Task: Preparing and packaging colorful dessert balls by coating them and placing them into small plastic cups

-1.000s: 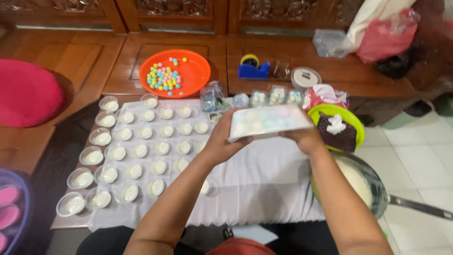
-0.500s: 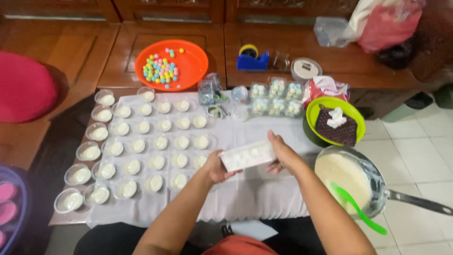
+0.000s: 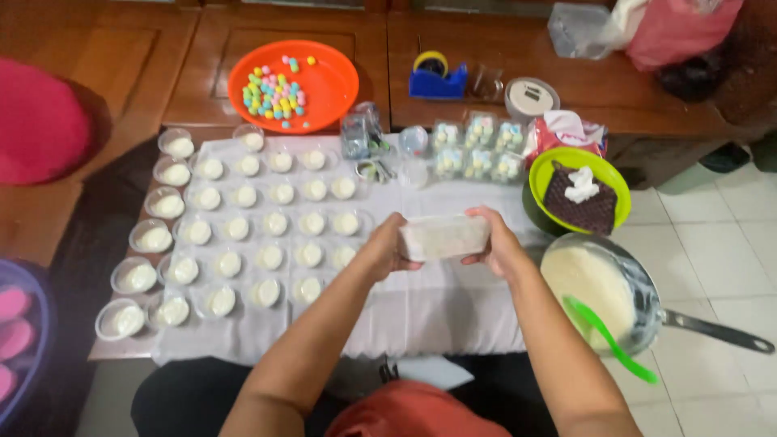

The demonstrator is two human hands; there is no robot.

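Observation:
My left hand [image 3: 387, 247] and my right hand [image 3: 498, 247] grip the two ends of a clear rectangular plastic box [image 3: 444, 237], held low over the white cloth [image 3: 437, 311]. The box looks whitish inside; its contents are blurred. To its left, several small clear cups of white pudding [image 3: 275, 223] stand in rows on the cloth. Behind the box sit several packed clear boxes with pastel balls [image 3: 477, 147].
An orange plate of pastel balls [image 3: 293, 82] lies at the back. At right stand a green bowl with a dark cloth [image 3: 579, 190] and a pan of white mixture with a green spatula [image 3: 603, 295]. A blue tape dispenser [image 3: 438, 77] sits on the wooden ledge.
Both hands have brought the box down from chest height toward the cloth and tipped it from facing me to nearly level.

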